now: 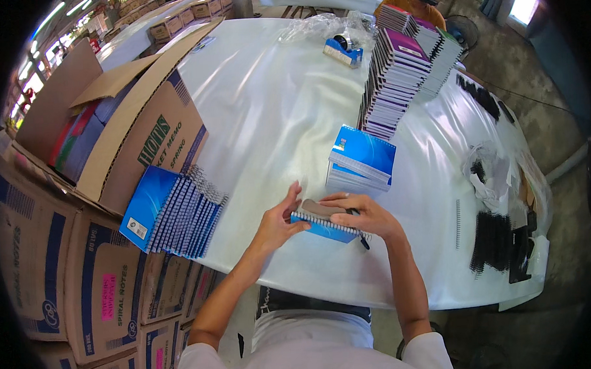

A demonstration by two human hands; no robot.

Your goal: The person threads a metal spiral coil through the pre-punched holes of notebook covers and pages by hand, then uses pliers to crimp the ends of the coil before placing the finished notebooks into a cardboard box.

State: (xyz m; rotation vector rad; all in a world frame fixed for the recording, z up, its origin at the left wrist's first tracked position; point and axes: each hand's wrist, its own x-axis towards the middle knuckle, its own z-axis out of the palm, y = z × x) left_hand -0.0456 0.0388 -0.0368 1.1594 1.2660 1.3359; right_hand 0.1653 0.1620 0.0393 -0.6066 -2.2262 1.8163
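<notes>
The blue spiral notebook (328,231) is at the near edge of the tabletop (254,121), in front of the person, with its coil edge turned upward. The left grip (276,224) holds the left end of the notebook: the thumb lies along the near face and the fingers are raised behind it. The right grip (369,216) is narrow, bent over the right end of the notebook. A small dark tool (364,242) projects below the right grip; whether that grip clamps the tool, the notebook or both cannot be told. A grey-brown piece (321,208) lies between the two grips, against the coil edge.

Surrounding items:
- Just beyond the notebook: a short blue notebook pile (360,159)
- Behind that pile: a tall notebook stack (396,77), leaning slightly, with a blue tape dispenser (343,51) to its left
- Left edge: a fanned row of blue notebooks (182,211) beside an open cardboard box (167,140)
- Right side: a bundle of black coils (490,243), with a single coil (458,224) to its left
- Far right corner: a co-worker in an orange top (419,10), partly hidden by the stack
</notes>
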